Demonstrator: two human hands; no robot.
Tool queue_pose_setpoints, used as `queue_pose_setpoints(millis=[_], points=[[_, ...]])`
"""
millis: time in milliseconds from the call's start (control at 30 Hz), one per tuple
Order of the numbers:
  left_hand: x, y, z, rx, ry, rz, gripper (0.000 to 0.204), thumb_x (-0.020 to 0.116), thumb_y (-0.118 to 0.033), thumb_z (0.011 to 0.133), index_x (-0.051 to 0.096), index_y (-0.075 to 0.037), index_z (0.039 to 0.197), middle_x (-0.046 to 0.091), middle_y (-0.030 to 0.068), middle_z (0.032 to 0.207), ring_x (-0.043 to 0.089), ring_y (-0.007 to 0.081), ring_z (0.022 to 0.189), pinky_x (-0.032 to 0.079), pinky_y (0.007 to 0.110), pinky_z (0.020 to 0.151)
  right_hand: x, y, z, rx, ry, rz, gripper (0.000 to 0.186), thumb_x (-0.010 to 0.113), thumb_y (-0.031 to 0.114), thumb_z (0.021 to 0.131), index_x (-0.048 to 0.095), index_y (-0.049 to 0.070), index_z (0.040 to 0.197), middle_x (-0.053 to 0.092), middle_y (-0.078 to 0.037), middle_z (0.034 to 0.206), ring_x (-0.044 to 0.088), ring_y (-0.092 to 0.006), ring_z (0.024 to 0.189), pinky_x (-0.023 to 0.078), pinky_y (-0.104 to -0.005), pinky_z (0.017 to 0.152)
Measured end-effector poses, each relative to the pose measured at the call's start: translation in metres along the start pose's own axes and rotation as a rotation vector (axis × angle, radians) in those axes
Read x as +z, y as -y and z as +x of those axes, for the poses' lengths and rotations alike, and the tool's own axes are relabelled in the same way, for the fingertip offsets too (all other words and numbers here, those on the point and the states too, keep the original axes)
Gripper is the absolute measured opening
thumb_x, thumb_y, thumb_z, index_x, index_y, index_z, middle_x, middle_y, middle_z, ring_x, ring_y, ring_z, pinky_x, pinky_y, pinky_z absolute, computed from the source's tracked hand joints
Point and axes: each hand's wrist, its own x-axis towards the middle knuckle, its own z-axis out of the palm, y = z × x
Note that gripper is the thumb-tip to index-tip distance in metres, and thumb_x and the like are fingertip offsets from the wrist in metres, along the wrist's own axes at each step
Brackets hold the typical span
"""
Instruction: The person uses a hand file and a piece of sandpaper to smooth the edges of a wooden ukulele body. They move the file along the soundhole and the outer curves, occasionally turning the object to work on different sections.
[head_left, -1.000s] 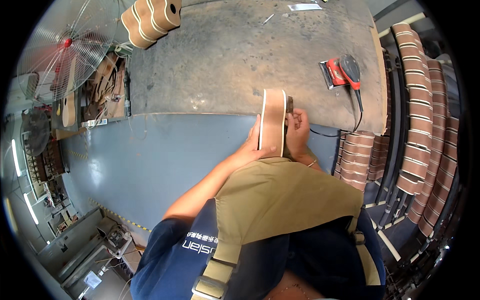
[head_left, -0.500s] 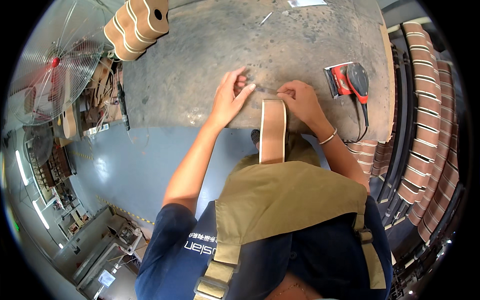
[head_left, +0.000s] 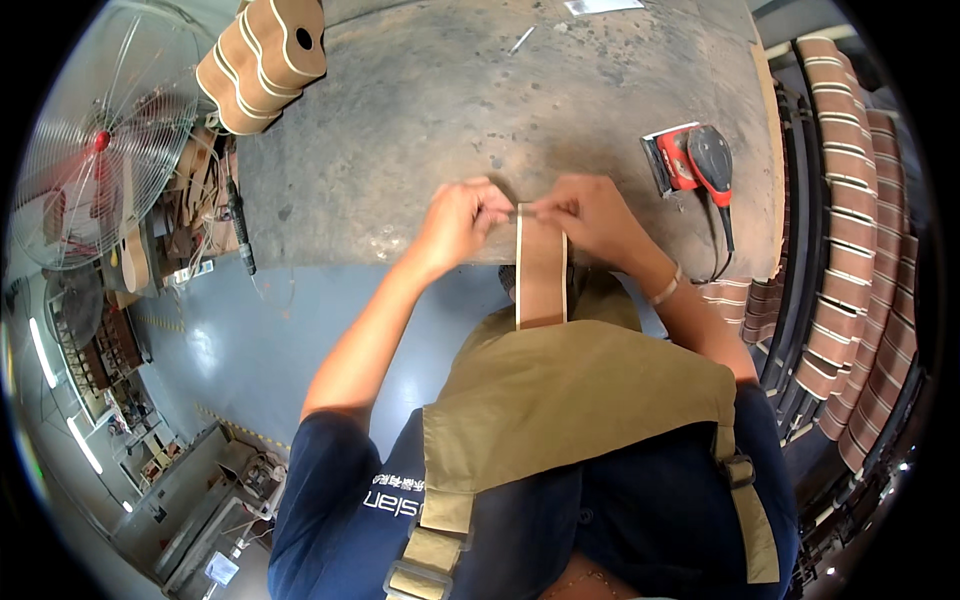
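A brown wooden piece, probably an instrument body seen side-on, with cream edging [head_left: 541,275], stands between the grey worktable's front edge and my apron [head_left: 580,400]. My left hand [head_left: 460,225] is closed in a pinch just left of its top. My right hand [head_left: 595,220] pinches from the other side. Both sets of fingertips are on a thin, blurred strip [head_left: 521,211] lying across the piece's upper end; what it is made of I cannot tell.
A red and black sander [head_left: 690,160] with its cord lies at the worktable's [head_left: 420,100] right. Several instrument bodies [head_left: 255,70] sit back left, beside a caged fan [head_left: 100,140]. Racks of striped curved pieces [head_left: 830,230] line the right; a dark tool [head_left: 236,225] is at the left edge.
My hands left the sides of the wooden piece, went up onto the table to a thin strip, and have since come down and inward with it to the piece's top.
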Motion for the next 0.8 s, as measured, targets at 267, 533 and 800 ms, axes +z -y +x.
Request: queue_pose_setpoints(millis=[267, 533, 800], points=[[0.01, -0.001, -0.024, 0.1, -0.129, 0.046, 0.013, 0.07, 0.007, 0.089, 0.077, -0.001, 0.095, 0.071, 0.0133, 0.086, 0.07, 0.0319, 0.077, 0.056, 0.038, 0.07, 0.01, 0.0, -0.012, -0.137, -0.057, -0.126, 0.018, 0.072, 0.011, 0.086, 0.08, 0.004, 0.101, 0.074, -0.012, 0.099, 0.067, -0.0294, 0.083, 0.055, -0.0366, 0.075], [0.048, 0.018, -0.079, 0.509, -0.331, 0.262, 0.03, 0.072, 0.013, 0.079, 0.08, -0.005, 0.102, 0.068, 0.0066, 0.08, 0.062, 0.0263, 0.072, 0.054, 0.035, 0.07, 0.043, 0.013, -0.068, -0.495, -0.205, -0.263, 0.031, 0.072, 0.011, 0.083, 0.076, 0.013, 0.114, 0.07, -0.007, 0.103, 0.063, -0.031, 0.089, 0.055, -0.0401, 0.078], [0.041, 0.002, -0.127, 0.237, 0.028, 0.067, 0.012, 0.072, 0.004, 0.086, 0.076, -0.004, 0.095, 0.066, 0.0133, 0.08, 0.064, 0.0339, 0.075, 0.054, 0.043, 0.069, 0.039, 0.04, -0.101, 0.1, 0.26, 0.057, 0.014, 0.078, 0.02, 0.084, 0.075, 0.006, 0.087, 0.065, -0.012, 0.093, 0.063, -0.0322, 0.089, 0.051, -0.0384, 0.073]])
